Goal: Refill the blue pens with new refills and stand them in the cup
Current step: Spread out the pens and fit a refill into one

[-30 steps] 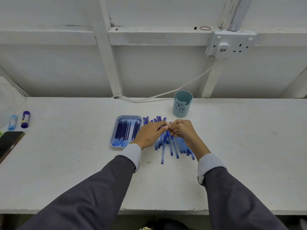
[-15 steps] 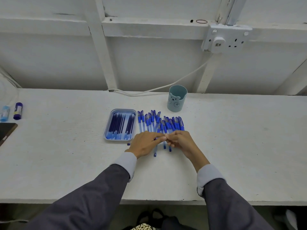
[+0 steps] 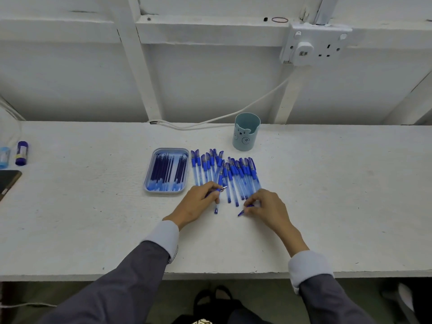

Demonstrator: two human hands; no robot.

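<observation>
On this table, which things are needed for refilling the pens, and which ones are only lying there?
For the job: blue pens, tray of refills, cup, the pen in the left hand, the small blue piece in the right hand.

Lying about: purple tube, phone, white cable, rubber band on the ledge.

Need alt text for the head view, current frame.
At a white table, the left hand grips a pen with its metal tip showing, while the right hand pinches a small blue piece. Behind them lie a row of blue pens, a tray of refills and a cup.
</observation>
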